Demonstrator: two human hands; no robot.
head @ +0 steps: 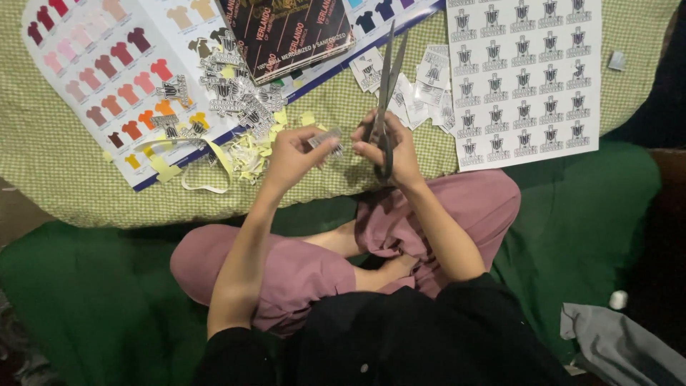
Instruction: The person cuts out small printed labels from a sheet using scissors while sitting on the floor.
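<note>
My left hand (291,153) pinches a small black-and-white sticker piece (326,138) between thumb and fingers. My right hand (394,149) grips the handles of long grey scissors (386,80), whose blades point up and away from me, slightly apart. The two hands are close together above the green checked cloth (64,171). A sheet of uncut black-and-white logo stickers (524,77) lies to the right of the scissors. Cut-out stickers (229,93) are heaped to the left, with more loose ones (429,86) behind the blades.
A colour chart of shirt shapes (107,78) lies at the left with yellow paper scraps (246,154) on it. A dark booklet (286,32) sits at the top. My pink-trousered legs (300,271) are crossed on a green mat (593,214). Grey cloth (614,343) lies bottom right.
</note>
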